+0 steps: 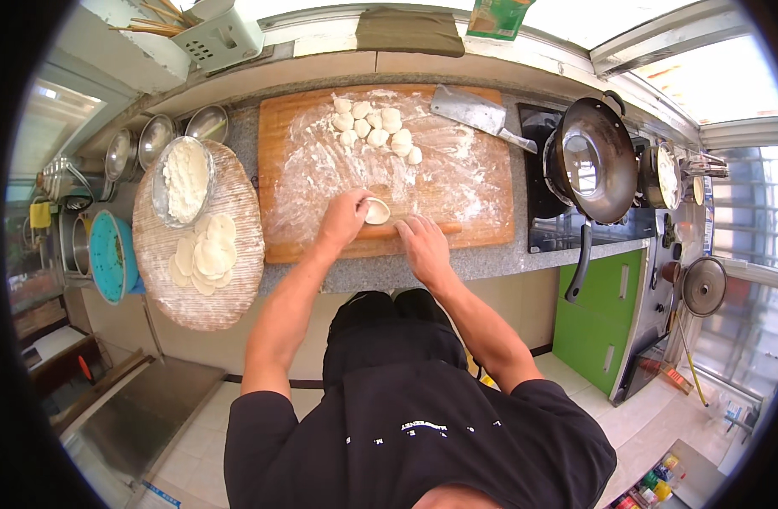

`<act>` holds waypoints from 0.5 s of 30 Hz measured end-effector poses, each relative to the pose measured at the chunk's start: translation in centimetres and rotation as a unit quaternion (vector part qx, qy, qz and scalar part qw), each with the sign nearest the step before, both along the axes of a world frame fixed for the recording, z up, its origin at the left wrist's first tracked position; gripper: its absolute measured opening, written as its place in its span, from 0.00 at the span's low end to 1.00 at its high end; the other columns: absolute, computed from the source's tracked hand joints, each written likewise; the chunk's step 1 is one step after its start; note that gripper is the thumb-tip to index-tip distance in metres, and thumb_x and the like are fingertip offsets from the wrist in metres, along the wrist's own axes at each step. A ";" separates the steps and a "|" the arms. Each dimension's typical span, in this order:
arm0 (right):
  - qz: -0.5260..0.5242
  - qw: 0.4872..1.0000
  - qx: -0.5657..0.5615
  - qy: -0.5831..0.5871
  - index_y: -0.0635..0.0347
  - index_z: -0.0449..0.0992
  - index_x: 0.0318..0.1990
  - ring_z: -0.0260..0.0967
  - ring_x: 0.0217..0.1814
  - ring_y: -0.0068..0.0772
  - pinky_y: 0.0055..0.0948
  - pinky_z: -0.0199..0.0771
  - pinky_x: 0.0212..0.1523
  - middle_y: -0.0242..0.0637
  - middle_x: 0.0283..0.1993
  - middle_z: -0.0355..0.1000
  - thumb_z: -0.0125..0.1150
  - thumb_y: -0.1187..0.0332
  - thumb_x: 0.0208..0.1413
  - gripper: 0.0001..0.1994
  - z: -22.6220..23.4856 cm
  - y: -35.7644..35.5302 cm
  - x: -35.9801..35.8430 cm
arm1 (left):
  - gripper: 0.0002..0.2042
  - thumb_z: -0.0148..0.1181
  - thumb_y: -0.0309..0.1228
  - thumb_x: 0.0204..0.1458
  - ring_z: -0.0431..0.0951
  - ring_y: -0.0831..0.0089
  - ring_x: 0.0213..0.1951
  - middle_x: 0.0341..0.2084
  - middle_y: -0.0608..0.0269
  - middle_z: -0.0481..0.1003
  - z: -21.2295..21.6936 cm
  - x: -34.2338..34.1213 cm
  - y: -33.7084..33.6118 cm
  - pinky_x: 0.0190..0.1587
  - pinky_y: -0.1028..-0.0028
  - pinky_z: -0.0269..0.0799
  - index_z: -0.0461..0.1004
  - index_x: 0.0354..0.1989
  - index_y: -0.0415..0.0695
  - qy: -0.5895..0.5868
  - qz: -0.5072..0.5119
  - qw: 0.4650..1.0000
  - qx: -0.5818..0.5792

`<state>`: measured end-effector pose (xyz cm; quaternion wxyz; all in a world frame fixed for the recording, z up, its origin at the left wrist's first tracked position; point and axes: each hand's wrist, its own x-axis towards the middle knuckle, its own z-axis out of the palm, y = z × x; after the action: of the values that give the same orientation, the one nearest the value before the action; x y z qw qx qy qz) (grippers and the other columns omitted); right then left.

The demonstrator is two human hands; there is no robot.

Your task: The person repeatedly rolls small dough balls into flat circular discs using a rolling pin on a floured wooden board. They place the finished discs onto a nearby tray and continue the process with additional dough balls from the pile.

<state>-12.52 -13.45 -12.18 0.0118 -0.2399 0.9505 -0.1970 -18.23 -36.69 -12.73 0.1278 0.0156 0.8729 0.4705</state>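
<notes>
At the near edge of a floured wooden board point(279, 195), my left hand point(345, 218) pinches the rim of a small round dough wrapper point(378, 212). My right hand point(425, 244) rests over a thin wooden rolling pin point(449, 228), fingers bent around its right part. The wrapper lies just beyond the pin, its right edge close to my right fingertips. Farther up the board sit several small dough pieces point(363, 125), dusted with flour. A cleaver point(470, 109) lies at the board's far right corner, handle pointing right.
On the left, a round floured board point(236, 288) bears a bowl of flour point(186, 180) and stacked flat wrappers point(209, 254). Beside it are a turquoise basin point(107, 254) and metal bowls point(157, 140). To the right, a wok point(605, 153) sits on the stove, handle jutting toward me.
</notes>
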 end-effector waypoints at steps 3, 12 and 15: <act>-0.006 0.999 -0.038 -0.003 0.61 0.79 0.59 0.73 0.65 0.49 0.45 0.70 0.68 0.44 0.59 0.76 0.56 0.72 0.62 0.19 0.5 1.0 1.4 | 0.13 0.58 0.35 0.70 0.84 0.48 0.45 0.45 0.51 0.84 0.7 0.6 -0.3 0.49 0.58 0.80 0.84 0.51 0.42 -0.179 0.135 0.975 0.001; 0.028 0.998 -0.051 -0.010 0.60 0.79 0.61 0.73 0.67 0.48 0.46 0.70 0.68 0.43 0.59 0.78 0.55 0.70 0.64 0.19 2.0 -0.6 -2.7 | 0.25 0.54 0.42 0.72 0.65 0.46 0.73 0.71 0.42 0.67 0.4 4.1 -1.5 0.75 0.49 0.60 0.72 0.70 0.39 0.092 0.193 0.945 -0.247; 0.062 0.998 -0.009 0.002 0.58 0.74 0.69 0.65 0.77 0.49 0.48 0.63 0.76 0.45 0.71 0.72 0.52 0.63 0.71 0.23 1.0 -1.8 -4.2 | 0.31 0.51 0.43 0.72 0.54 0.43 0.79 0.78 0.43 0.57 -1.1 4.1 -0.7 0.81 0.47 0.48 0.61 0.78 0.40 0.115 0.156 0.927 -0.321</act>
<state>-16.69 -15.24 -11.22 0.0199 -0.2987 0.9320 -0.2042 -14.16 -37.41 -13.85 -0.0508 -0.1088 0.9774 0.1738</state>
